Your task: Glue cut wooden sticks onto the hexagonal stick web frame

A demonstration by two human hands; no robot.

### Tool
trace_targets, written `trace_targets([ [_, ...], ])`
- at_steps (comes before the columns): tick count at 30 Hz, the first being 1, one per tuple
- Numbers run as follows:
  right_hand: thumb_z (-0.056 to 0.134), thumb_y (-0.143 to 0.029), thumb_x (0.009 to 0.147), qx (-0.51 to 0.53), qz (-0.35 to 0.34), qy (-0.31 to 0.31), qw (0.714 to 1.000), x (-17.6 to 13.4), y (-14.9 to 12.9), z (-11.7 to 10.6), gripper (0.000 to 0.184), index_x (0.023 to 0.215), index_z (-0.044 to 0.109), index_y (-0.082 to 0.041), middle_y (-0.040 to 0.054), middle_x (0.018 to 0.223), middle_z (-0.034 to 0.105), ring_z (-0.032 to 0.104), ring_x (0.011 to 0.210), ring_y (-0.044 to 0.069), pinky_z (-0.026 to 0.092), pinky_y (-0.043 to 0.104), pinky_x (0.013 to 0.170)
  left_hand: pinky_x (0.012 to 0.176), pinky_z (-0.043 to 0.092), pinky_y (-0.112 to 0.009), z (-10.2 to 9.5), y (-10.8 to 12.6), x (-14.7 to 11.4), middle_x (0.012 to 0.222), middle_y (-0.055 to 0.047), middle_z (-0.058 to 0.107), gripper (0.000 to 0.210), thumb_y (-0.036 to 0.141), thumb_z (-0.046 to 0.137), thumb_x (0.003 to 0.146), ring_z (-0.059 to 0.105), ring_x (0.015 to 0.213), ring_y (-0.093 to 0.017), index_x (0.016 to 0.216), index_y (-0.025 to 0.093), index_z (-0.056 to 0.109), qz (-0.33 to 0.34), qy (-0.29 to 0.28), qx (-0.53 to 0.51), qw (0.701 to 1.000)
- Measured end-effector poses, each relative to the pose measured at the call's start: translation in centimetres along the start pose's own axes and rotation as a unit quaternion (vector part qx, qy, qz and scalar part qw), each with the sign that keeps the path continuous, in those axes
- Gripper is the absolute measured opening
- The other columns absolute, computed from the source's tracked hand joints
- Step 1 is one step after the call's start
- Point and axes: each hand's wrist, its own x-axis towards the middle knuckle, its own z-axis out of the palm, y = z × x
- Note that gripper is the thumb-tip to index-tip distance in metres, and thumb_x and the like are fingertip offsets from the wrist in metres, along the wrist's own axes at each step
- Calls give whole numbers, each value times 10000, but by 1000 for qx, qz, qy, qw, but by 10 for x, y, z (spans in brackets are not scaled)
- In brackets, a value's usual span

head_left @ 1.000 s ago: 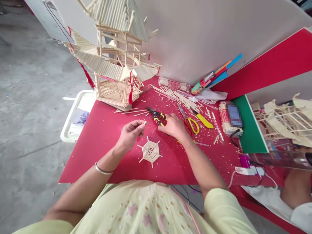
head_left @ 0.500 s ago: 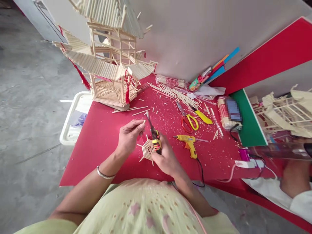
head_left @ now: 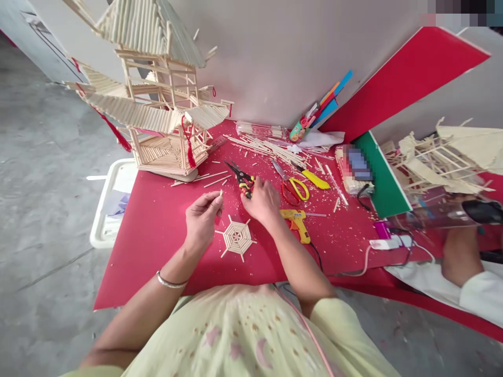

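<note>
Between thumb and fingertips, my left hand [head_left: 203,217] pinches a short wooden stick [head_left: 221,193], most of it hidden. My right hand [head_left: 262,200] is farther out over the red table, fingers closed around the handles of black-jawed pliers [head_left: 240,175] with yellow and red grips. The pliers' jaws point away from me, slightly parted. Below and between my hands, a hexagonal web of sticks [head_left: 237,237] with spokes poking out lies flat on the table. A yellow glue gun [head_left: 295,222] rests just right of my right forearm, partly behind it.
A stick-built pagoda [head_left: 161,112] with red tassels stands at the back left. Scissors [head_left: 293,184], a yellow-handled cutter [head_left: 316,178] and loose sticks [head_left: 271,149] lie among shavings. A white tray [head_left: 96,228] juts out left. Another person's arm [head_left: 463,251] is at right.
My right hand has moved forward, carrying the pliers away from the left hand and uncovering the stick web. My left hand still pinches the stick. The view has shifted slightly.
</note>
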Motion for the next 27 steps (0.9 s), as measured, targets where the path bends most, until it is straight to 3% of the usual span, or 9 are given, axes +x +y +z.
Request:
trace_targets([
  [3,630,-601,901,-58,31,-54,996,43,5,1,833,1493,449,-43,312,1393,563,543,1288,432,432,566,1056,548,458,-204,1,-1,2,728,4,689,310,361,905,701,578,601,-80,931,190,788,-4,2,8,1000],
  [7,439,-758,953,-44,-25,-76,996,56,39,-11,873,1534,453,-107,281,1466,532,518,1350,395,424,517,1079,527,445,-200,0,1,5,701,10,673,332,365,903,697,565,581,-78,943,185,773,-23,1,1,1000],
  [10,389,-543,1039,-78,57,-6,995,50,89,-23,657,1543,450,-126,251,1394,588,576,1285,358,458,463,1023,515,435,-198,-2,1,5,699,7,666,324,359,908,700,558,577,-76,938,181,779,-42,-6,-21,999],
  [12,543,-432,977,-127,127,-43,983,48,121,-25,646,1522,469,-93,267,1321,630,623,1210,364,481,438,960,513,433,-193,-3,-1,5,705,0,668,329,362,909,710,558,580,-73,953,174,790,-50,-13,-29,998],
  [16,658,-339,899,-162,104,-83,978,52,155,-22,729,1572,427,-178,222,1342,649,649,1186,333,479,384,961,513,442,-185,-4,-4,4,707,-6,672,356,375,913,717,572,583,-73,987,169,806,-42,-24,-35,998],
  [19,665,-355,895,-164,117,-70,977,57,155,-29,816,1621,346,-166,213,1313,681,648,1189,346,482,388,956,505,445,-183,-4,-4,5,693,-6,668,343,375,921,709,572,573,-72,964,172,815,-26,-20,-37,999],
  [22,619,-437,935,-141,134,-11,981,46,145,-45,783,1615,359,-148,210,1215,717,640,1169,378,487,437,937,493,442,-178,-4,-5,7,680,-1,657,312,359,924,706,566,564,-69,944,181,827,-10,-10,-36,999],
  [25,632,-573,922,-29,61,77,995,11,120,-52,823,1593,381,-166,158,1094,716,655,1042,341,508,444,884,498,447,-180,-5,-6,7,702,-5,663,281,338,916,723,576,583,-72,948,191,835,-3,-14,-31,999],
  [27,663,-620,893,86,0,100,991,-19,93,-47,846,1564,396,-179,102,996,691,654,906,284,530,419,819,501,446,-183,-4,-6,5,721,-9,669,266,333,907,737,582,593,-75,956,198,839,1,-17,-25,1000],
])
